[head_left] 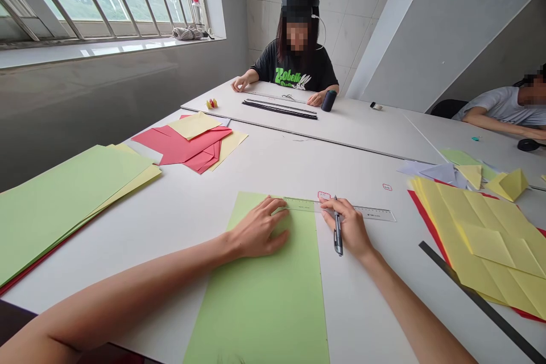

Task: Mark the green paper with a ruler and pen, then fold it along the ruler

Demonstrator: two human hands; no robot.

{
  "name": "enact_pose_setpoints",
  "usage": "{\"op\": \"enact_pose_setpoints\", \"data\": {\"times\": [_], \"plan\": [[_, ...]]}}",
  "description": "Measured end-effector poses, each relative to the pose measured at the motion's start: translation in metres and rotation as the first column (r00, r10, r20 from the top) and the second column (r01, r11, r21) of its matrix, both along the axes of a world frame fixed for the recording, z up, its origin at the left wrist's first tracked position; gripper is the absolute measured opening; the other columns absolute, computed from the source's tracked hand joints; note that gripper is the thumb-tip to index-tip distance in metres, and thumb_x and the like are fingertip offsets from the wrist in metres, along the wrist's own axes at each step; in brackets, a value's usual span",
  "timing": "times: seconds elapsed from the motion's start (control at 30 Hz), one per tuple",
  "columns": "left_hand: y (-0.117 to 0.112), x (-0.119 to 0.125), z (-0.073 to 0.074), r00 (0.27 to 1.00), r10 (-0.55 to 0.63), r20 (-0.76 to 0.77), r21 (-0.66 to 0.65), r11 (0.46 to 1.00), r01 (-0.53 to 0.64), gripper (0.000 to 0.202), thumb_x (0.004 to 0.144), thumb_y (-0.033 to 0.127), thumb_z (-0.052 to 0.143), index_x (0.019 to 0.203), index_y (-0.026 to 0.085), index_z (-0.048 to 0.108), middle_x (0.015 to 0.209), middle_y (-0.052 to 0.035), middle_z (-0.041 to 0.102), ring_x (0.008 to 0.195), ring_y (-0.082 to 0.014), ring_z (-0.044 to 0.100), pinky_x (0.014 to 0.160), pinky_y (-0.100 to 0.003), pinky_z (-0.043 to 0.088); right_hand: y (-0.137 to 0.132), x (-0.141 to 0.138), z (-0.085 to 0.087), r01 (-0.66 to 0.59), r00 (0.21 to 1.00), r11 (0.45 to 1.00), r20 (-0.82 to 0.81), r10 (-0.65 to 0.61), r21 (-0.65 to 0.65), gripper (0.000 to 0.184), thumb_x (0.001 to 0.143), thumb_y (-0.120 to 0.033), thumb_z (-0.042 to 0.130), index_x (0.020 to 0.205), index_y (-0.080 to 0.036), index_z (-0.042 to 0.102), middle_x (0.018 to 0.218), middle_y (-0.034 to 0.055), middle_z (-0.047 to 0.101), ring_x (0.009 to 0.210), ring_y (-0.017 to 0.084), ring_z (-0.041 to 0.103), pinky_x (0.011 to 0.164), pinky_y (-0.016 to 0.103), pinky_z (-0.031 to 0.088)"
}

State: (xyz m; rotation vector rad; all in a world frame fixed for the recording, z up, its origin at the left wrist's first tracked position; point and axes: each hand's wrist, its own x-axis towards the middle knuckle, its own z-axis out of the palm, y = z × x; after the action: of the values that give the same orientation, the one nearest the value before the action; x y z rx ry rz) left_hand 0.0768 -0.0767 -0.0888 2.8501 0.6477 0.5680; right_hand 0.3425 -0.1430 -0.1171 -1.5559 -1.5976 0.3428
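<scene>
A long light-green sheet of paper [264, 290] lies on the white table [179, 216] in front of me. My left hand [258, 230] rests flat on its upper part, fingers stretched out, with the fingertips touching the left end of a clear plastic ruler [367, 213] that lies across the sheet's top edge. My right hand [350, 227] sits just right of the sheet, fingers closed around a pen [338, 233] whose tip points at the ruler.
Stacks of green, yellow and red paper [63, 193] lie at the left, red and yellow sheets [191, 142] farther back, yellow sheets [482, 233] and a black strip [478, 298] at the right. A person [296, 57] sits across the table; another person's arm [503, 122] rests at the far right.
</scene>
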Motion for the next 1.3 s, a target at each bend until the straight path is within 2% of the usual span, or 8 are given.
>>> {"op": "enact_pose_setpoints", "data": {"times": [0.8, 0.97, 1.13, 1.3], "plan": [[-0.001, 0.002, 0.004, 1.0, -0.007, 0.028, -0.006, 1.0, 0.007, 0.034, 0.092, 0.033, 0.055, 0.118, 0.013, 0.063, 0.125, -0.0181, 0.059, 0.117, -0.0317, 0.056, 0.098, -0.047, 0.052, 0.0, -0.001, 0.0, -0.008, 0.998, 1.0, -0.057, 0.007, -0.018, 0.012, 0.088, -0.026, 0.062, 0.095, -0.026, 0.072, 0.111, 0.008, 0.069, 0.107, 0.022, 0.071, 0.095, 0.038, 0.055], [-0.004, 0.003, 0.005, 1.0, -0.009, 0.01, 0.027, 1.0, 0.009, 0.035, 0.092, 0.032, 0.053, 0.121, 0.013, 0.061, 0.124, -0.0181, 0.06, 0.117, -0.0309, 0.057, 0.103, -0.046, 0.049, 0.0, -0.001, 0.0, -0.003, 0.998, 1.0, -0.064, 0.001, -0.025, 0.012, 0.088, -0.027, 0.062, 0.094, -0.025, 0.072, 0.111, 0.0081, 0.069, 0.106, 0.022, 0.071, 0.096, 0.038, 0.055], [-0.009, 0.005, 0.005, 0.999, -0.007, -0.043, 0.081, 0.997, 0.01, 0.038, 0.095, 0.027, 0.049, 0.127, 0.01, 0.058, 0.124, -0.0186, 0.059, 0.124, -0.0316, 0.053, 0.117, -0.054, 0.034, 0.0, -0.002, 0.002, -0.009, 0.998, 1.0, -0.069, 0.007, -0.024, 0.012, 0.088, -0.027, 0.061, 0.094, -0.025, 0.072, 0.112, 0.0083, 0.069, 0.108, 0.023, 0.07, 0.096, 0.039, 0.055], [-0.012, 0.007, 0.007, 0.998, -0.004, -0.064, 0.095, 0.995, 0.01, 0.038, 0.095, 0.025, 0.047, 0.128, 0.01, 0.057, 0.122, -0.0182, 0.059, 0.121, -0.0323, 0.053, 0.111, -0.052, 0.041, 0.0, -0.004, 0.003, -0.011, 0.997, 1.0, -0.082, 0.01, -0.015, 0.011, 0.089, -0.028, 0.061, 0.092, -0.025, 0.072, 0.111, 0.0085, 0.069, 0.108, 0.024, 0.07, 0.097, 0.041, 0.055]]}}
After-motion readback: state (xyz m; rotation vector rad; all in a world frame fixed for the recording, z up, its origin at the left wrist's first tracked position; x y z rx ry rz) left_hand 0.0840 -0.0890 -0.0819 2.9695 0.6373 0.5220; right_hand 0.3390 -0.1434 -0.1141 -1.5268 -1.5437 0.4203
